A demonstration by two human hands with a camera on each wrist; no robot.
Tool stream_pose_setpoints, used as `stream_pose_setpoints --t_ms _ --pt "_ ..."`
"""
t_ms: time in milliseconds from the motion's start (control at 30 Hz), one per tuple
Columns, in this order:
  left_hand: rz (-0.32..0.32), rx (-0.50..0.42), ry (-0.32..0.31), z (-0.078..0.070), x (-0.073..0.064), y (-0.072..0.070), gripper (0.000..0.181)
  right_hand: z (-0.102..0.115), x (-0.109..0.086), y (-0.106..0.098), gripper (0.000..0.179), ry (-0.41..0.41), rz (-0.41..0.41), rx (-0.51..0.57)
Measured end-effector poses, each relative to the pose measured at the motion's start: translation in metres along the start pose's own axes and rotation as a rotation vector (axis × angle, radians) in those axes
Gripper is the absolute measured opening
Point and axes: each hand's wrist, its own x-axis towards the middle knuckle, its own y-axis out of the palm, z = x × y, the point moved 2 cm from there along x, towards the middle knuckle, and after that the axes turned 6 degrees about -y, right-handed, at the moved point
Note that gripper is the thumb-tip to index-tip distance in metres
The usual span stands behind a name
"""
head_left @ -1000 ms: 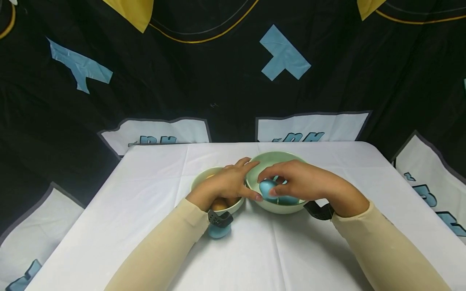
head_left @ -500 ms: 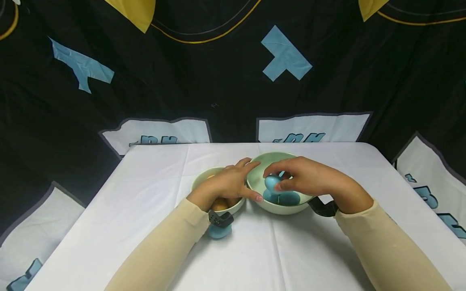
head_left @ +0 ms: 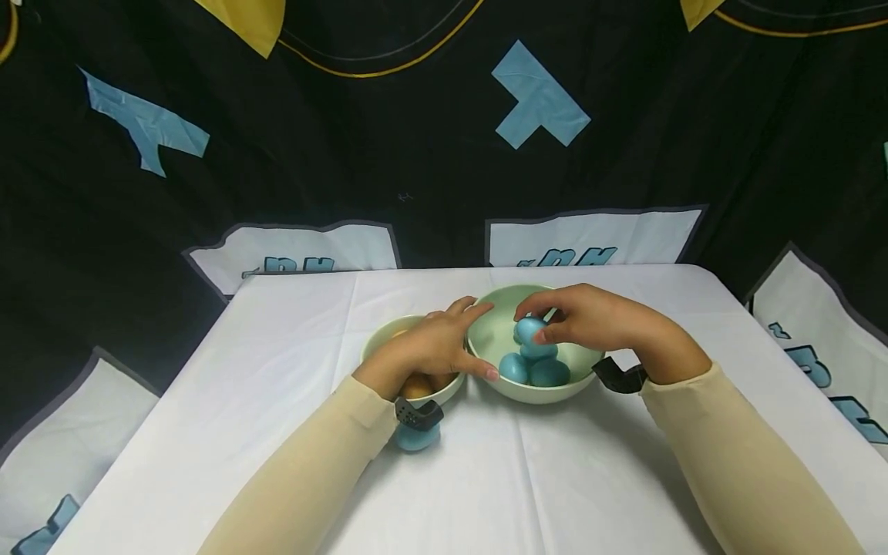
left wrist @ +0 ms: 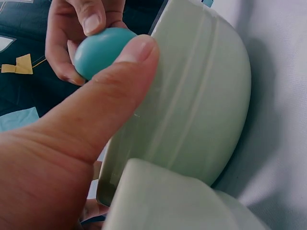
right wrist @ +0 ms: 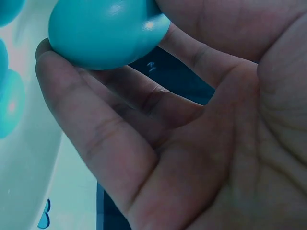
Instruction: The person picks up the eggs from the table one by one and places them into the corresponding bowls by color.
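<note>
In the head view my right hand [head_left: 600, 317] pinches a blue egg [head_left: 531, 329] between thumb and fingertips, over the larger pale green bowl [head_left: 494, 335]. Several other blue eggs [head_left: 549, 372] lie in that bowl. My left hand [head_left: 438, 341] spreads across the smaller pale bowl [head_left: 377, 343], its fingers and thumb reaching the larger bowl's near-left rim. Brown eggs [head_left: 417, 387] show partly beneath this hand. The left wrist view has my left thumb [left wrist: 110, 91] extended beside the larger bowl's wall [left wrist: 206, 91]. Up close, the pinched egg [right wrist: 103, 36] fills the right wrist view's top.
A blue object, egg-like and partly hidden [head_left: 418, 438], lies on the white-covered table [head_left: 472, 493] below my left wrist. Both wrists wear black straps [head_left: 620, 376]. A black printed curtain [head_left: 416, 154] hangs behind the table.
My right hand has moved up and away across the larger bowl with the egg, baring more of the blue eggs there. My left hand stays in place.
</note>
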Motion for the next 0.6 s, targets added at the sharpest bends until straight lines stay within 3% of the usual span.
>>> stream_pose_setpoints --t_ms 600 --pt "0.004 -0.016 0.003 0.001 -0.003 0.000 0.112 -0.026 0.002 -0.004 0.034 0.038 0.004 0.082"
